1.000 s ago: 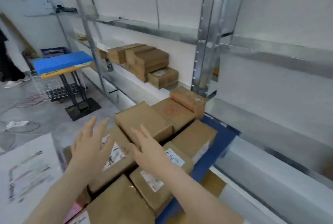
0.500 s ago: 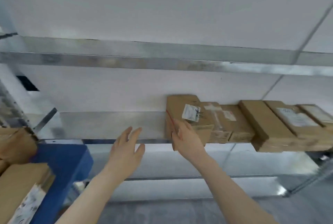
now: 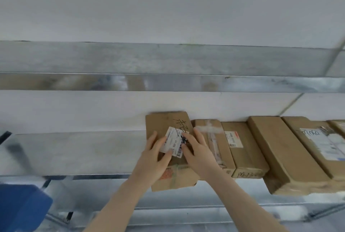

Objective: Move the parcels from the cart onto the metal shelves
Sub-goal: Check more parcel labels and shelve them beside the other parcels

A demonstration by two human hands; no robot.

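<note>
A brown cardboard parcel [image 3: 168, 122] with a white barcode label and black handwriting lies on the middle metal shelf [image 3: 84, 154], its front end sticking out over the shelf edge. Both hands rest on top of it. My left hand [image 3: 153, 163] covers its left half with fingers on the label. My right hand [image 3: 200, 155] presses on its right half, next to the neighbouring box. A blue corner of the cart [image 3: 20, 208] shows at the lower left; its parcels are out of view.
Several brown parcels stand in a row to the right: a taped one [image 3: 214, 134], one with a red-printed label [image 3: 242, 150], a long plain one [image 3: 280, 150] and a labelled one [image 3: 317, 143]. An upper shelf beam [image 3: 168, 83] runs overhead. A lower shelf [image 3: 168, 216] lies below.
The view swung from the cart to the shelf. My left hand came up from mid-air onto the parcel, and my right hand shifted from its left edge onto its top.
</note>
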